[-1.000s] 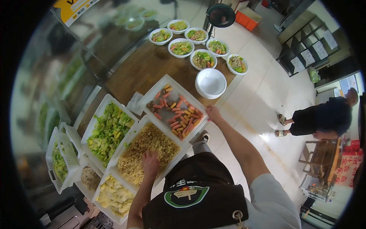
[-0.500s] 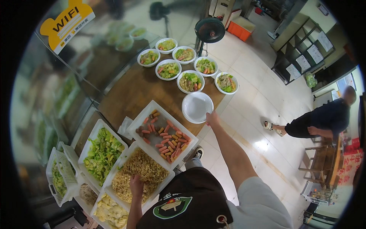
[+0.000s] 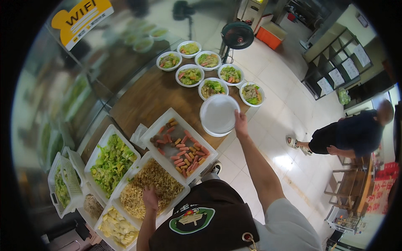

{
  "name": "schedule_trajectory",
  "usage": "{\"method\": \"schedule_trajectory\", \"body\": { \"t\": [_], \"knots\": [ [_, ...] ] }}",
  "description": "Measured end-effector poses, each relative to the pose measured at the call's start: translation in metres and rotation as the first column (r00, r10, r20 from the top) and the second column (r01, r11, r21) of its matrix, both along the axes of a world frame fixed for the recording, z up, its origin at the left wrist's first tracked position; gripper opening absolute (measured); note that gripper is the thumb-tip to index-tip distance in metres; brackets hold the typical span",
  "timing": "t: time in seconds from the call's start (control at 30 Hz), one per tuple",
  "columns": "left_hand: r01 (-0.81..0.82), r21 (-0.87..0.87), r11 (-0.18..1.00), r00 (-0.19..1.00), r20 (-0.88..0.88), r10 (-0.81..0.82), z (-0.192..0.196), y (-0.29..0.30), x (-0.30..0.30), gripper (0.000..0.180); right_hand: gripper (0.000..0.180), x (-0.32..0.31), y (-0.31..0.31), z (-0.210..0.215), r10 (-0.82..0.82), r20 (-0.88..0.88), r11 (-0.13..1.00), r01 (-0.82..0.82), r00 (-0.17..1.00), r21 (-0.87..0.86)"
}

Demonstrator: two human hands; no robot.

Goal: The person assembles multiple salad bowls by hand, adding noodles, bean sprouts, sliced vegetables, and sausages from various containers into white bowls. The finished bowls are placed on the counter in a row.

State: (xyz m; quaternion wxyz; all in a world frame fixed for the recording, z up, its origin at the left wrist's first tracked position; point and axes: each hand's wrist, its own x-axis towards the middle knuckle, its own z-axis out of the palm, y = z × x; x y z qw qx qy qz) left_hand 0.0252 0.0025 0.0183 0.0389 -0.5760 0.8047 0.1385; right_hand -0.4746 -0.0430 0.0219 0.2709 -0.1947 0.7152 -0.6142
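The right hand [image 3: 240, 124] reaches up past the middle of the frame and pinches the right rim of the plates [image 3: 218, 114], a small stack, white, round and smooth. The plates sit straight ahead of that arm, far from the left hand [image 3: 150, 196]. The left hand is low in the frame, fingers bent down into the noodles [image 3: 144, 188], thin, tan and tangled, in a white tray. I cannot tell if it grips any. Between the hands lies a long tray of sausages [image 3: 180, 148], slanting toward the lower right. Greens [image 3: 109, 162] fill a tray at the left. Six salad bowls [image 3: 213, 88] stand above the plates on the wooden counter [image 3: 144, 100].
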Motion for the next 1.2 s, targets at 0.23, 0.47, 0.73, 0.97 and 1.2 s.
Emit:
{"method": "schedule_trajectory", "body": {
  "t": [0.23, 0.47, 0.73, 0.97, 1.2],
  "knots": [
    [-0.271, 0.105, 0.957, 0.774, -0.567, 0.281, -0.074, -0.001, 0.098, 0.041, 0.036, 0.057, 0.023, 0.035, 0.239, 0.332, 0.954, -0.157, 0.913, -0.254],
    [-0.102, 0.566, 0.818, 0.479, -0.693, 0.539, 0.101, -0.038, 0.049, 0.035, 0.054, 0.188, 0.045, 0.038, 0.431, 0.229, 0.902, -0.423, 0.873, -0.085],
    [0.099, -0.197, 0.975, 0.844, -0.503, -0.187, 0.109, -0.043, -0.043, 0.046, 0.034, 0.281, 0.032, 0.009, 0.617, 0.300, 0.786, -0.583, 0.727, -0.206],
    [-0.203, 0.102, 0.974, 0.747, -0.627, 0.222, 0.041, -0.065, 0.050, 0.034, 0.036, 0.255, 0.053, 0.013, 0.487, 0.365, 0.871, -0.472, 0.794, -0.136],
    [0.075, -0.134, 0.988, 0.988, -0.122, -0.091, -0.037, -0.023, 0.039, 0.018, 0.043, 0.242, 0.064, 0.024, 0.464, 0.399, 0.876, -0.476, 0.791, -0.077]
  ]
}}
